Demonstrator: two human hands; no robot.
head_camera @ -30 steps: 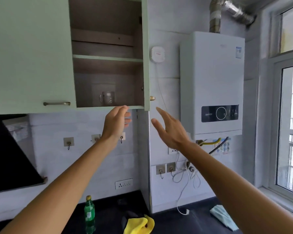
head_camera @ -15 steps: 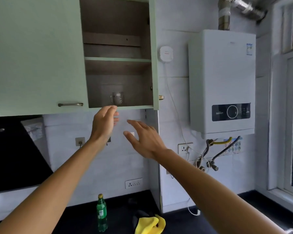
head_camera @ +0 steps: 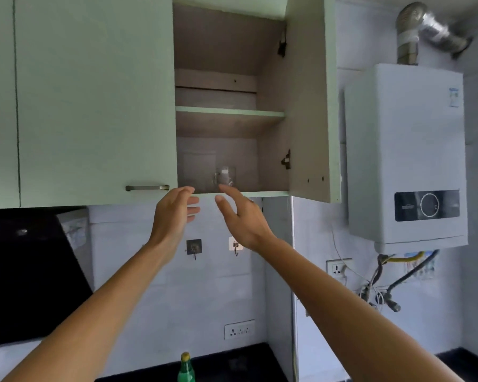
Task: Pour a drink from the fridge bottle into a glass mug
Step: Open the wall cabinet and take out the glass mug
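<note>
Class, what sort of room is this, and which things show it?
Most likely a home kitchen: a wall cupboard holding a mug, a black cooker hood on the left, and a boiler on the wall.

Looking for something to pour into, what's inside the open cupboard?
One glass mug stands on the bottom shelf of the cupboard. The upper shelf is seen from below, so anything on it is hidden.
</note>
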